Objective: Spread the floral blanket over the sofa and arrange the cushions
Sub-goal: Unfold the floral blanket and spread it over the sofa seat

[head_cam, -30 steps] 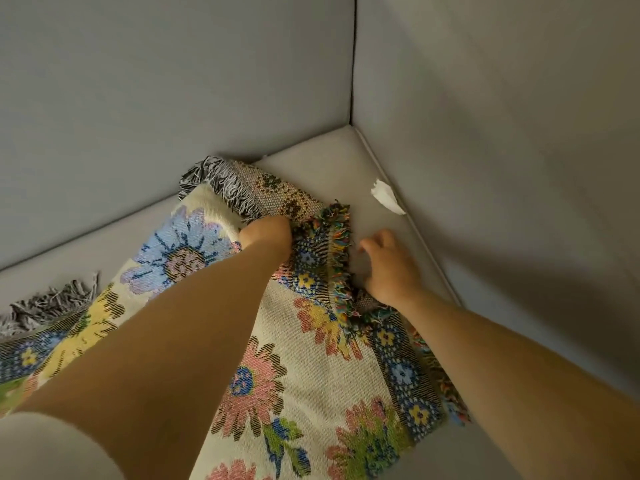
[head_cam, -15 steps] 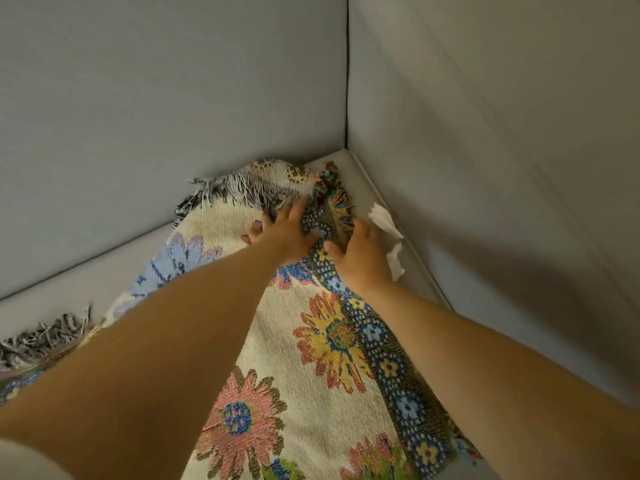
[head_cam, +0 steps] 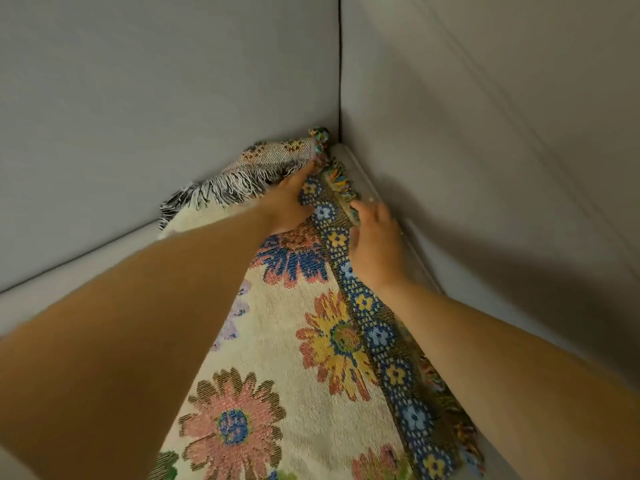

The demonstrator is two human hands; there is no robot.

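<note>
The floral blanket (head_cam: 311,358), cream with big pink, yellow and blue flowers and a blue flowered border, lies on the grey sofa seat (head_cam: 79,271). Its fringed corner is pushed into the sofa's back right corner, with the far end folded over so the pale reverse side (head_cam: 277,154) shows. My left hand (head_cam: 287,199) lies flat on the blanket near that corner, fingers stretched out. My right hand (head_cam: 377,247) presses on the blue border at the blanket's right edge, fingers curled over the coloured fringe. No cushions are in view.
The sofa backrest (head_cam: 156,98) rises behind the blanket and the side panel (head_cam: 485,133) closes in on the right; they meet at a dark vertical seam (head_cam: 340,81). A strip of bare seat shows left of the blanket.
Both hands have slid the blanket's corner forward into the sofa's corner. The folded border has been flattened, and the white scrap by the right panel is no longer visible.
</note>
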